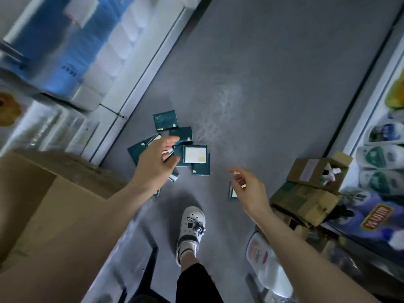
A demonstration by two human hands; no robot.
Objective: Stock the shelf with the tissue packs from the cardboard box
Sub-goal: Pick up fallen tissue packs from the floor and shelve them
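The tissue packs (183, 133), dark green, lie in a loose heap on the grey floor (262, 84); one of them (195, 154) shows a white face. All positions below are given from this heap. My left hand (156, 159) is over the near side of the heap, palm down, its fingers (171, 142) spread wide and relaxed, holding nothing; I cannot tell whether they touch a pack. My right hand (249, 189) is to the right of the heap and nearer to me, apart from it, its fingers (237, 172) loosely bent and parted, holding nothing. A single pack (232, 192) lies on the floor just under that hand, partly hidden by it. The cardboard box (43, 204) stands left of the heap and nearer to me, beside my left forearm. The shelf (135, 68) runs along the left of the heap, with blue-wrapped paper rolls (65, 40) on it; the view there is blurred. Small cartons (312, 186) are stacked to the right of the heap, before a second shelf with bottles (382, 154). My white shoe (191, 228) stands on the floor directly nearer to me than the heap.
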